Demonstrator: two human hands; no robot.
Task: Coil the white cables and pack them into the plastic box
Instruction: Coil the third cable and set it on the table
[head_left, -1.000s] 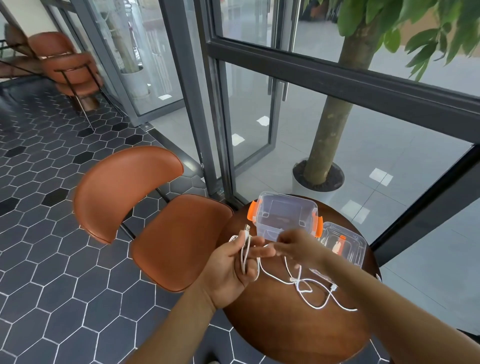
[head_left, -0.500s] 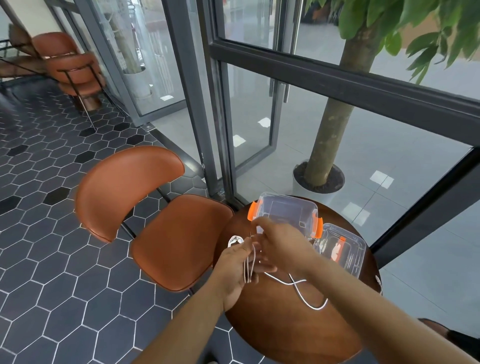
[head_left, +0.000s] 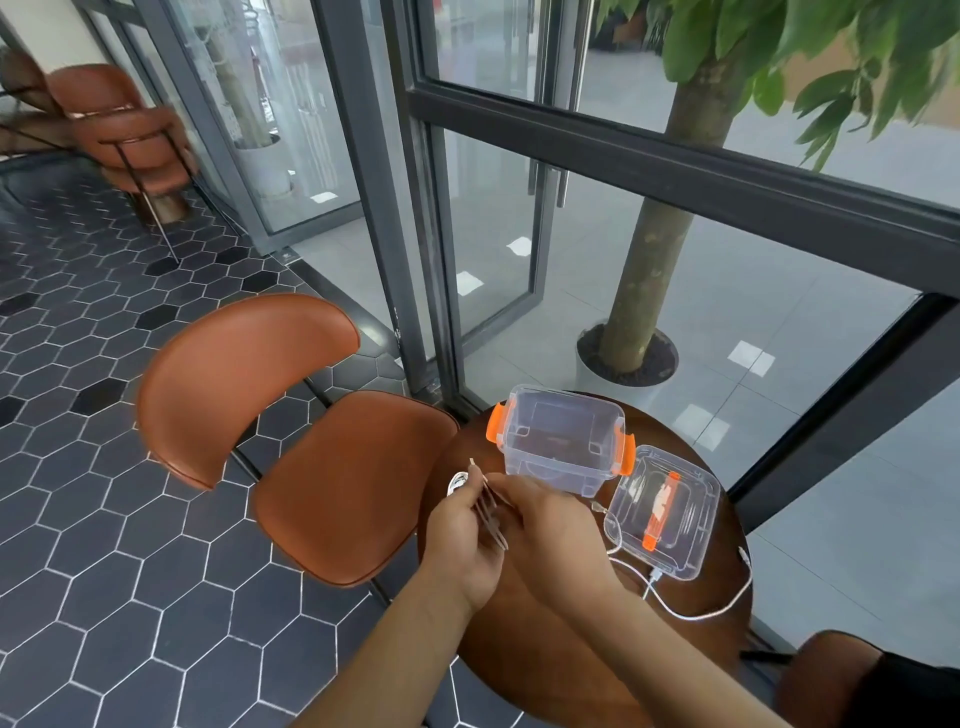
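White cable beside lid, plastic box behind, chair left

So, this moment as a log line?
left hand: holds cable | right hand: pinches cable | box: open | lid: beside box

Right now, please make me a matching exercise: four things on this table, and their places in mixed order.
1 plastic box
2 lid
3 cable coil
4 loose cable

A gripped in the left hand
B flat on the table, right of the box
C open, at the table's far side
D trailing past the lid's near corner

Pairs: 1-C, 2-B, 3-A, 4-D
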